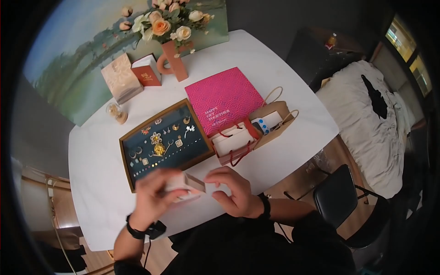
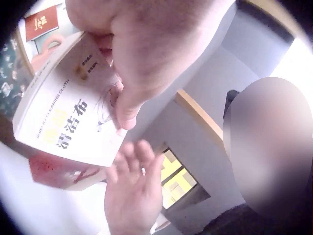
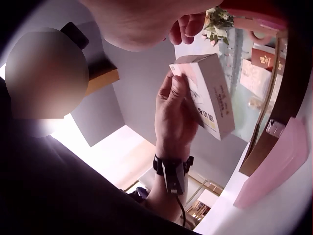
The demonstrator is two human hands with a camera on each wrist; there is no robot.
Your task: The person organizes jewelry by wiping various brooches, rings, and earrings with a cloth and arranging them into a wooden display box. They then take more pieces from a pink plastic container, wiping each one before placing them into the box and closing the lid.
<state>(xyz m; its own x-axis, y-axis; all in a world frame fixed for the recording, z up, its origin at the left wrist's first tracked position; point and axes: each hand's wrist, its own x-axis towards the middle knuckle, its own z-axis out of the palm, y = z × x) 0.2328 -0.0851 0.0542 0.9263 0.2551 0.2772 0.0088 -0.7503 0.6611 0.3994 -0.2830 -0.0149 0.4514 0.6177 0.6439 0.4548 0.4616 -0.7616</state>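
Observation:
My left hand [image 1: 153, 195] grips a small white cardboard box [image 1: 195, 184] at the table's front edge. Its printing, plain in the left wrist view, reads "cleaning cloth" beside larger Chinese characters on the box face [image 2: 73, 112]. The thumb presses one broad face while the fingers go behind it. Close to the box's end is my right hand [image 1: 233, 195], its fingers loosely bent and holding nothing. In the right wrist view, that end of the box [image 3: 208, 98] points toward the right hand [image 3: 146, 24], with a gap between. A pink flat piece [image 3: 274, 166] lies beneath on the table.
A framed jewelry tray [image 1: 167, 172] lies just beyond my hands. To its right stand a red-handled gift bag [image 1: 224, 158], a brown paper bag [image 1: 279, 130] and a large pink box [image 1: 224, 94]. Farther back are a flower vase [image 1: 176, 62], a red booklet [image 1: 146, 75] and a glass dome [image 1: 117, 112].

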